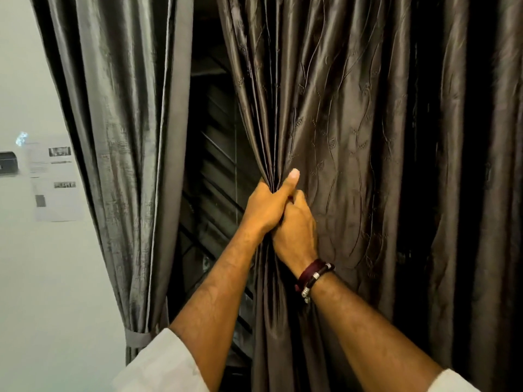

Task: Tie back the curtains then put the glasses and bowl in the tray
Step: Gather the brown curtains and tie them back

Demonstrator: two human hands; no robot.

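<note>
Here both hands, left hand (267, 206) and right hand (295, 230), grip the right curtain (353, 123) at its bunched inner edge, beside the dark window gap (215, 154).

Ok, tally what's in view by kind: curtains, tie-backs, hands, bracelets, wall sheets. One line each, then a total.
Curtains: 2, left curtain tied, right curtain loose
Tie-backs: 1, tie-back
Hands: 2, left hand and right hand, both gripping the right curtain
Bracelets: 1 set, bracelets
Wall sheets: 1, sheet
Total: 7

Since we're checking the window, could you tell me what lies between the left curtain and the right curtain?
In the head view, a dark louvred window fills the gap between the left curtain and the right curtain.
</note>
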